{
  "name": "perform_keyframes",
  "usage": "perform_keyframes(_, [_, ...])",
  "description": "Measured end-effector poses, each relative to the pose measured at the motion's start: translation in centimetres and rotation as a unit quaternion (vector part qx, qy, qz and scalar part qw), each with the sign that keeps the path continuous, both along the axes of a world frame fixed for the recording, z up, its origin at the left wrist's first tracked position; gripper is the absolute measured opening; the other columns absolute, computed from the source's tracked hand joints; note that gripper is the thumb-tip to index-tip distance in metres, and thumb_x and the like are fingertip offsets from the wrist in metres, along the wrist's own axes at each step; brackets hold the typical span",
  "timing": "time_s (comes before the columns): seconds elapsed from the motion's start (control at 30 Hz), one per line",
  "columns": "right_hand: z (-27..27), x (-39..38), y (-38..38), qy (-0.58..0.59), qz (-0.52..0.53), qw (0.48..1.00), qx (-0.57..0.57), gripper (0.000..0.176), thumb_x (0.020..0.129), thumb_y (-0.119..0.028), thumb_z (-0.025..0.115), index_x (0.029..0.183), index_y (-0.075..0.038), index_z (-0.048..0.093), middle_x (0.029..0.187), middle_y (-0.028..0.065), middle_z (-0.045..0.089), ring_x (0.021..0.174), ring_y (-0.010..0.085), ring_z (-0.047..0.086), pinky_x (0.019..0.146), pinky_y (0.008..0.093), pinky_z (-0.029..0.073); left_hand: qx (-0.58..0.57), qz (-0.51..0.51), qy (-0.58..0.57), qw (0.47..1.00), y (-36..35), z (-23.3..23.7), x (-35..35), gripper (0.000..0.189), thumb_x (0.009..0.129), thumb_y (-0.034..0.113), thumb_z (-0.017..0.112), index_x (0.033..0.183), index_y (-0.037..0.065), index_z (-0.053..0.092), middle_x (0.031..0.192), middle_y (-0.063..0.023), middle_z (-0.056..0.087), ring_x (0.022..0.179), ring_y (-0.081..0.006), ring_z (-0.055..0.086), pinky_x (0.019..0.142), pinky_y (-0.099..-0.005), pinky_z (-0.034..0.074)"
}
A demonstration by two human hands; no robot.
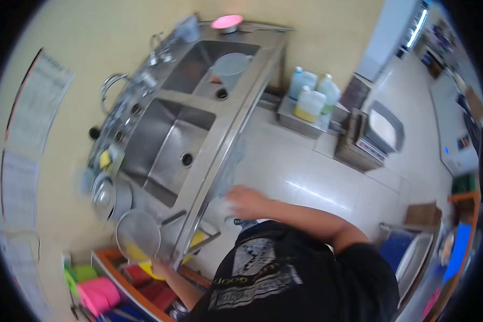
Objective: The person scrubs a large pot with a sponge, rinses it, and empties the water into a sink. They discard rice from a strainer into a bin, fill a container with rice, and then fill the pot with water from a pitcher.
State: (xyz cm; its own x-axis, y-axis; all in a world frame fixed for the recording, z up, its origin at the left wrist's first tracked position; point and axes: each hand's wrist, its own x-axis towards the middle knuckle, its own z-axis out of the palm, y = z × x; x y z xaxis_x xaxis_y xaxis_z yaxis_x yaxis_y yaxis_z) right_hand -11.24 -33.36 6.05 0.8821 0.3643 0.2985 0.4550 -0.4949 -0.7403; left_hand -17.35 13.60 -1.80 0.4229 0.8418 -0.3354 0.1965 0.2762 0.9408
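Observation:
My left hand (162, 268) is closed at the lower rim of a round, see-through strainer (138, 233), which it appears to grip. Yellow shows through the mesh, and more of a yellow item (151, 270) lies below the fingers. My right hand (247, 203) is curled in front of my body, beside the counter's front edge. Its fingers are blurred, and anything inside them is hidden. A lidded metal pot (112, 198) stands behind the strainer, at the near end of the steel sink counter (198, 177).
The sink has two basins; the far one holds a pale round tub (232, 67). A pink bowl (227, 22) sits at the far corner. Detergent jugs (310, 102) stand on a low stand, with a grey bin (383, 126) beyond. An orange-edged shelf (104, 268) is at lower left.

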Motion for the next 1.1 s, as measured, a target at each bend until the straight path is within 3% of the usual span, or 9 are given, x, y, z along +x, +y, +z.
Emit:
perform_keyframes(0.1, [-2.2,-7.8,-12.3,0.099,-0.166,0.978,-0.084,0.025,0.080,-0.016,0.064,0.101,-0.003,0.061,0.101,0.0161,0.059,0.101,0.0343,0.055,0.088,0.0416,0.046,0.024,0.032,0.004,0.999,-4.1,1.4,1.2,0.045,0.077,0.026,0.067,0.107,-0.004,0.054,0.089,-0.0129,0.051,0.072,-0.0296,0.056,0.055,-0.0394,0.048])
perform_keyframes(0.17, [-3.0,-13.9,-18.8,0.150,-0.287,0.937,-0.133,0.024,0.079,-0.017,0.064,0.099,-0.005,0.062,0.102,0.0172,0.057,0.098,0.0344,0.056,0.084,0.0420,0.048,0.280,0.256,0.214,0.900,-12.3,4.8,2.7,0.052,0.073,0.026,0.072,0.109,-0.004,0.051,0.100,-0.0182,0.050,0.087,-0.0356,0.053,0.070,-0.0455,0.047])
perform_keyframes(0.27, [-3.6,-21.3,-26.5,0.174,-0.414,0.888,-0.099,0.020,0.079,-0.016,0.065,0.095,-0.004,0.062,0.094,0.0176,0.057,0.091,0.0353,0.056,0.080,0.0421,0.048,0.514,0.184,0.176,0.819,-17.2,1.6,4.2,0.060,0.070,0.023,0.074,0.118,0.000,0.046,0.115,-0.0247,0.045,0.108,-0.0403,0.043,0.088,-0.0495,0.038])
perform_keyframes(0.5, [-1.1,-29.3,-40.3,0.125,-0.588,0.798,-0.040,0.019,0.081,-0.019,0.065,0.092,-0.004,0.062,0.085,0.0137,0.060,0.076,0.0313,0.059,0.068,0.0381,0.049,0.649,-0.109,0.012,0.753,-35.9,1.5,5.4,0.061,0.073,0.014,0.070,0.125,0.002,0.042,0.120,-0.0216,0.041,0.111,-0.0389,0.038,0.092,-0.0474,0.037])
perform_keyframes(0.67, [-2.0,-30.6,-47.4,0.124,-0.627,0.769,0.002,0.021,0.081,-0.021,0.065,0.091,-0.003,0.062,0.090,0.0149,0.063,0.079,0.0301,0.061,0.072,0.0390,0.049,0.451,-0.433,-0.092,0.775,-44.6,2.3,10.6,0.034,0.080,0.003,0.058,0.114,0.002,0.054,0.108,-0.0227,0.056,0.092,-0.0322,0.056,0.084,-0.0422,0.046])
perform_keyframes(0.73, [-3.0,-31.0,-49.5,0.145,-0.650,0.746,0.023,0.023,0.081,-0.023,0.063,0.091,-0.003,0.062,0.092,0.0161,0.063,0.088,0.0333,0.060,0.076,0.0410,0.049,0.382,-0.593,-0.139,0.695,-44.4,-5.4,18.9,0.030,0.088,0.016,0.055,0.113,-0.001,0.056,0.111,-0.0153,0.059,0.099,-0.0248,0.057,0.089,-0.0346,0.044])
perform_keyframes(0.87, [-1.4,-33.5,-53.9,0.284,-0.646,0.706,-0.064,0.026,0.080,-0.026,0.063,0.097,-0.006,0.063,0.095,0.0162,0.063,0.093,0.0354,0.060,0.079,0.0452,0.048,0.209,-0.842,-0.143,0.477,-85.0,-13.4,23.6,0.033,0.088,0.019,0.055,0.114,0.000,0.056,0.113,-0.0152,0.059,0.100,-0.0251,0.057,0.090,-0.0346,0.044])
perform_keyframes(0.97, [1.0,-36.4,-55.3,0.357,-0.704,0.613,-0.041,0.026,0.081,-0.027,0.063,0.097,-0.007,0.062,0.095,0.0162,0.063,0.092,0.0358,0.060,0.078,0.0461,0.048,0.167,-0.912,-0.019,0.374,-96.5,-16.5,22.3,0.035,0.088,0.022,0.056,0.116,0.000,0.055,0.115,-0.0150,0.058,0.102,-0.0254,0.056,0.091,-0.0347,0.044])
perform_keyframes(1.1, [1.5,-41.6,-58.3,0.382,-0.763,0.519,-0.049,0.029,0.081,-0.030,0.063,0.099,-0.006,0.062,0.097,0.0165,0.064,0.092,0.0363,0.060,0.078,0.0461,0.048,0.121,-0.900,0.176,0.381,-101.1,-21.4,17.4,0.039,0.088,0.026,0.056,0.117,0.001,0.054,0.117,-0.0147,0.057,0.103,-0.0258,0.056,0.092,-0.0347,0.043])
